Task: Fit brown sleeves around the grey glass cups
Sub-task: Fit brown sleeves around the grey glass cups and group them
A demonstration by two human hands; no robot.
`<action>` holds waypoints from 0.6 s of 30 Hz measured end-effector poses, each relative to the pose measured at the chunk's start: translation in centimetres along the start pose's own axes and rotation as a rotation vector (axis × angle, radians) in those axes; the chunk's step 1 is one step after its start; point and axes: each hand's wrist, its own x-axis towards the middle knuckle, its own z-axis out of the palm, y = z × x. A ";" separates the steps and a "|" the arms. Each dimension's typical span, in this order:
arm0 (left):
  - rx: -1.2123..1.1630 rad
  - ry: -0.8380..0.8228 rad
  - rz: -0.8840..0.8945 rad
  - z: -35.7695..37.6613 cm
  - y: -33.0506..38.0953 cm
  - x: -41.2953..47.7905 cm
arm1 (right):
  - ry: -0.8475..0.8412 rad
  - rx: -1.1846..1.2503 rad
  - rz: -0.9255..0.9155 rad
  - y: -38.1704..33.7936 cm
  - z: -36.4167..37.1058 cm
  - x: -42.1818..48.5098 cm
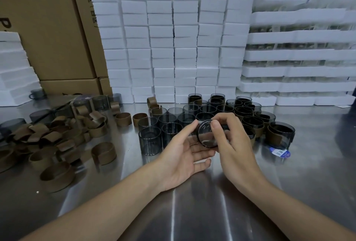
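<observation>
Above the middle of the steel table (192, 211), a grey glass cup (207, 135) lies tilted, its round end facing the camera. The left hand (183, 156) cradles it on flat, straight fingers, and the right hand (233, 144) pinches its rim. Bare cups (152, 138) crowd just behind, with sleeved cups (280, 134) to the right. Loose brown sleeves (48, 140) heap towards the left edge. Foam blocks (163, 38) wall off the far edge. The near edge lies bare around the forearms.

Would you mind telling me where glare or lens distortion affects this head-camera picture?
Head view: bright glare streaks run down the steel table; wide-angle bowing curves the white foam stacks and cardboard boxes toward the edges; the held cup looks fairly sharp.
</observation>
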 end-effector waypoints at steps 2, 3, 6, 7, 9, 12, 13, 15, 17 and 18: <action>-0.009 0.012 0.005 0.2 0.0 -0.1 | -0.006 0.022 0.014 -0.1 0.0 -0.1; -0.009 0.025 0.015 0.3 0.0 -0.1 | -0.008 0.036 0.021 -0.1 -0.1 -0.1; 0.072 0.111 0.153 1.0 -0.5 -0.4 | -0.043 0.067 0.017 -0.2 -0.3 -0.3; 0.136 0.160 0.244 1.3 -0.8 -0.5 | -0.066 0.063 0.018 -0.2 -0.4 -0.4; 0.273 0.271 0.444 1.6 -1.4 -0.7 | -0.115 0.064 0.020 -0.3 -0.4 -0.5; 0.370 0.349 0.671 1.7 -1.8 -1.1 | -0.190 0.088 -0.003 -0.2 -0.4 -0.6; 0.391 0.345 0.719 1.7 -1.9 -1.2 | -0.214 0.074 -0.015 -0.2 -0.4 -0.6; 0.469 0.318 0.779 1.7 -2.0 -1.4 | -0.251 0.036 -0.043 -0.1 -0.3 -0.8; 0.553 0.299 0.811 1.7 -2.1 -1.6 | -0.246 0.004 -0.051 0.1 -0.2 -0.7; 0.585 0.301 0.825 1.8 -2.1 -1.6 | -0.229 -0.013 -0.047 0.2 -0.3 -0.7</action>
